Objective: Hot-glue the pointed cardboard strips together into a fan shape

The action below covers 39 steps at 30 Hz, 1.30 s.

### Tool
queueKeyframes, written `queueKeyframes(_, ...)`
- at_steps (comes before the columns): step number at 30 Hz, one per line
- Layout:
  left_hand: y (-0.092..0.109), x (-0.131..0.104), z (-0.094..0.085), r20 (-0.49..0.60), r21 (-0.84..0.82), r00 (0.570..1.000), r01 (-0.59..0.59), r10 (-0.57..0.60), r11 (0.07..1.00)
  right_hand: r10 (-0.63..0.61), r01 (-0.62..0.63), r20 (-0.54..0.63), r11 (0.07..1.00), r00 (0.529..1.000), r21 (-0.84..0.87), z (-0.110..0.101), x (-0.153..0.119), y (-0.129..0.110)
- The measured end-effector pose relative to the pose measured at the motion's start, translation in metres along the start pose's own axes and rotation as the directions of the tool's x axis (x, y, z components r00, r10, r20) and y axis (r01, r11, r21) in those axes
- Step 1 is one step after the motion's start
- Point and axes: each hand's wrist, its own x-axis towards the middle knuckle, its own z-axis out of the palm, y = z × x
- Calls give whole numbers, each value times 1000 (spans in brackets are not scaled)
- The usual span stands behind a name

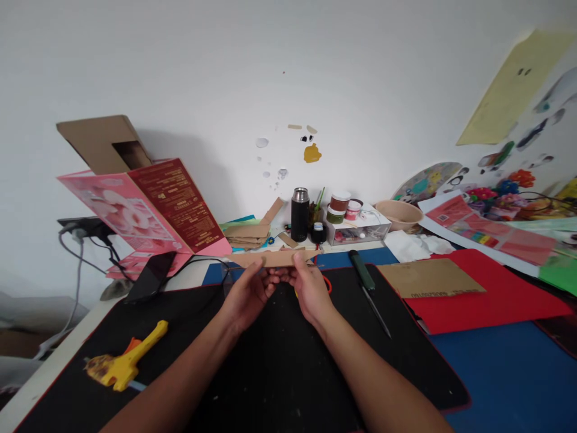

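Note:
A narrow strip of brown cardboard (283,258) is held up level above the far part of the black mat (270,373). My left hand (253,288) grips it from the left, thumb on its face and fingers curled below. On the right my right hand (309,287) pinches the same strip, its thumb near the upper edge. The fingertips of both hands come close together under the cardboard. Partly hidden behind my right hand are the orange-red handles of what looks like scissors (329,285).
A yellow glue gun (124,361) lies at left, near a black phone (151,276) and a pink box (166,204). A green cutter (361,270) and a pen (377,311) lie right. Behind stand a black bottle (300,216) and paint jars (339,203). Cardboard (433,278) covers red paper (500,300).

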Motion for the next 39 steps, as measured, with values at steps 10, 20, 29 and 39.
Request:
queueKeyframes(10,-1,-3,2,5,-9,999,-38,38,999,-8,7,18,1000,1000,25,-2,2,0)
queueKeyframes(20,-1,0,-1,29,7,998,-62,62,998,75,-78,32,992,997,104,-1,0,0)
queueKeyframes(29,-5,0,0,68,79,990,-130,124,988,93,-93,12,994,996,58,-3,0,4)
queueKeyframes(39,-8,2,-4,44,47,990,-137,135,989,52,-51,-79,999,996,7,-4,1,9)
